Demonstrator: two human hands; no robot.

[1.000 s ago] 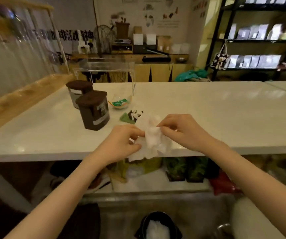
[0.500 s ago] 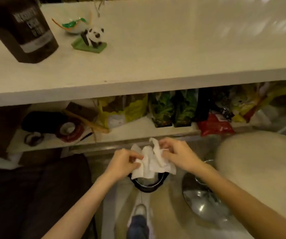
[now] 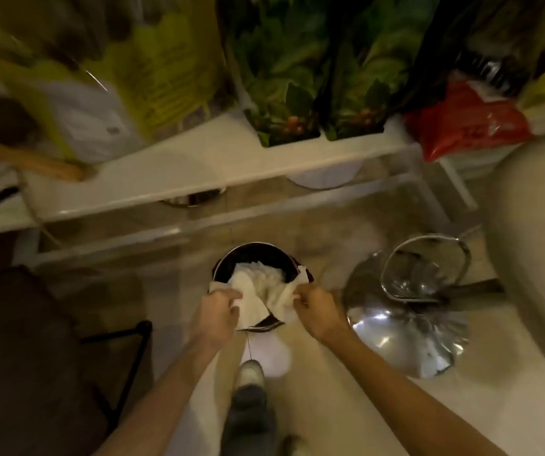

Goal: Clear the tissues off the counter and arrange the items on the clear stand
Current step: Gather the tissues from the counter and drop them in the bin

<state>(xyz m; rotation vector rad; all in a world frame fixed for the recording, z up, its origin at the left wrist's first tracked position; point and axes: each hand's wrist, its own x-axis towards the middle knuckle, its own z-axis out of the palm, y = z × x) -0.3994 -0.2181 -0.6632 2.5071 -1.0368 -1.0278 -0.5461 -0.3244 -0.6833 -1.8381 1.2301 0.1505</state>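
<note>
White crumpled tissues (image 3: pixel 258 296) hang over the open mouth of a round black bin (image 3: pixel 254 255) on the floor. My left hand (image 3: pixel 217 312) grips their left edge and my right hand (image 3: pixel 315 307) grips their right edge, both just above the bin's near rim. More white tissue lies inside the bin. The counter, the clear stand and the items on it are out of view.
A low white shelf (image 3: pixel 205 172) above the bin carries yellow, green (image 3: pixel 284 77) and red bags (image 3: pixel 468 123). A chrome stool base (image 3: pixel 406 311) stands right of the bin. A dark chair (image 3: pixel 28 350) is at the left. My shoe (image 3: pixel 251 373) is below the bin.
My view has dropped from the counter to the floor. Both hands carried the tissues off the counter edge and down to the bin's mouth.
</note>
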